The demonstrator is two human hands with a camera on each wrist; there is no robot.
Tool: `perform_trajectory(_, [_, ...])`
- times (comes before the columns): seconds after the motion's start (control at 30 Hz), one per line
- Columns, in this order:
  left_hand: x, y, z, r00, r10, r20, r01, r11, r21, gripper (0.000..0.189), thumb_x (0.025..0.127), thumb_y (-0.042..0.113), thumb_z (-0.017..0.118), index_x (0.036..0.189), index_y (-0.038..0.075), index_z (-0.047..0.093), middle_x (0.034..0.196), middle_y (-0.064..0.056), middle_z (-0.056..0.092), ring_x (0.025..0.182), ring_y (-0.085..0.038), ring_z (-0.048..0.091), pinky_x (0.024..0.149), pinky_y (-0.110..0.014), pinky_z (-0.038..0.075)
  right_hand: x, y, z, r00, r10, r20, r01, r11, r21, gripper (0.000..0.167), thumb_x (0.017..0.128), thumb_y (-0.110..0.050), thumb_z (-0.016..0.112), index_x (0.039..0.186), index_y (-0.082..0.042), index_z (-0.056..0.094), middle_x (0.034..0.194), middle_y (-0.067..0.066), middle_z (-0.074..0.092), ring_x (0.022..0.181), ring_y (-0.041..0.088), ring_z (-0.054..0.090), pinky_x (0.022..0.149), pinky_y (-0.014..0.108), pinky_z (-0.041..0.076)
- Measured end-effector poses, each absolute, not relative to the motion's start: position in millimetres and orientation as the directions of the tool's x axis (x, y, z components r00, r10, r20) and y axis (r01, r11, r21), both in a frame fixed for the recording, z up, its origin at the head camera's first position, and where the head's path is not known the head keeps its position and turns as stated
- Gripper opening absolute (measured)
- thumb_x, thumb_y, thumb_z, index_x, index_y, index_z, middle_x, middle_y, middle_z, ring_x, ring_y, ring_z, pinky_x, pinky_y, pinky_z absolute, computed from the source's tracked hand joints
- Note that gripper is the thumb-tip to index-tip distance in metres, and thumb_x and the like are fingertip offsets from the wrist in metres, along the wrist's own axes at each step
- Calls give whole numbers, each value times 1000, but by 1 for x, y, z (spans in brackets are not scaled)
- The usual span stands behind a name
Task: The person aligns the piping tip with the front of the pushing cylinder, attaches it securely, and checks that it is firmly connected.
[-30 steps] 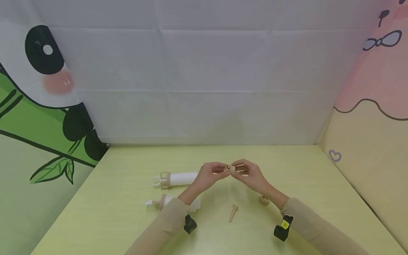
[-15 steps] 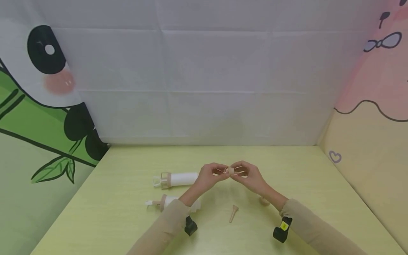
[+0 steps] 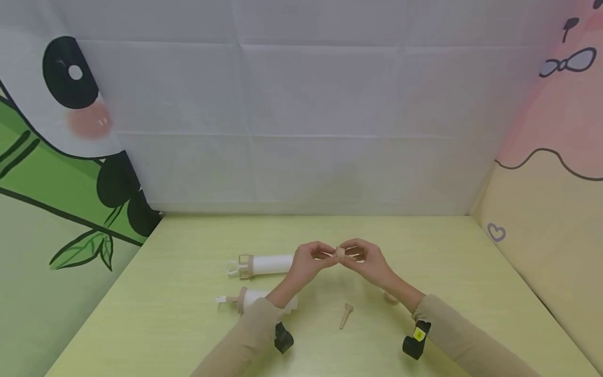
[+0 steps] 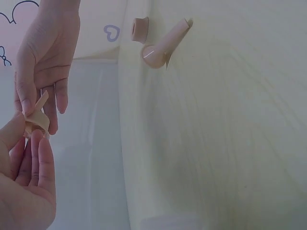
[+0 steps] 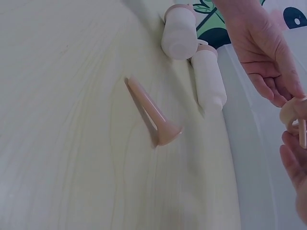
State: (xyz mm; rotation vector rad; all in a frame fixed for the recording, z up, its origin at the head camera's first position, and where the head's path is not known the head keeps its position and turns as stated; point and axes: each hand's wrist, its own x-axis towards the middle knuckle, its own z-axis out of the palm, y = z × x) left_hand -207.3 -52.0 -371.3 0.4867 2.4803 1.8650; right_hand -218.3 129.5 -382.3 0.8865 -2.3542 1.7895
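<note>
Over the pale yellow tabletop [image 3: 188, 335], the left hand [image 3: 307, 260] at nine o'clock and right hand [image 3: 370, 260] at three pinched a small beige plastic ring-like piece [image 3: 341, 253], its shape hard to make out from where I stood. A flared beige plastic peg [image 3: 346, 316] lay at six.

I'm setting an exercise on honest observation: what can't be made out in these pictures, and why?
Left wrist view: left grip and right grip cover part of the small ring-like piece.
Left wrist view: a pale shape, blurred, cut off by bottom edge.
Head view: left grip hides one end of upper white cylinder.
Right wrist view: right edge crops right grip.
</note>
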Motion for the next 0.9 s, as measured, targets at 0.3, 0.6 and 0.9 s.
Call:
perform_trajectory(0.3, [-204, -51, -370, -956, 235, 178, 236, 250, 939, 22, 83, 11, 66, 99, -3, 67, 98, -16, 66, 87, -30, 62, 72, -31, 52, -219, 129, -383, -830, -406, 381, -468, 136, -873, 26, 83, 2, 62, 108, 9, 57, 107, 24, 58, 97, 40, 57, 80, 38, 50])
perform_trajectory(0.6, [-216, -55, -387, -930, 263, 259, 324, 247, 913, 19, 86, 8, 61, 99, -3, 68, 98, -17, 66, 85, -27, 64, 68, -27, 53, -219, 128, -381, -837, -403, 370, -451, 124, -884, 26, 82, 3, 62, 107, 9, 57, 108, 24, 58, 98, 42, 57, 79, 31, 51])
perform_trajectory(0.9, [-227, -56, -405, -936, 228, 268, 325, 271, 906, 21, 82, 19, 67, 97, 4, 71, 98, -10, 67, 90, -22, 62, 70, -26, 52, -219, 128, -381, -837, -408, 365, -456, 149, -878, 26, 83, 2, 61, 108, 8, 57, 106, 23, 59, 96, 40, 57, 77, 35, 51])
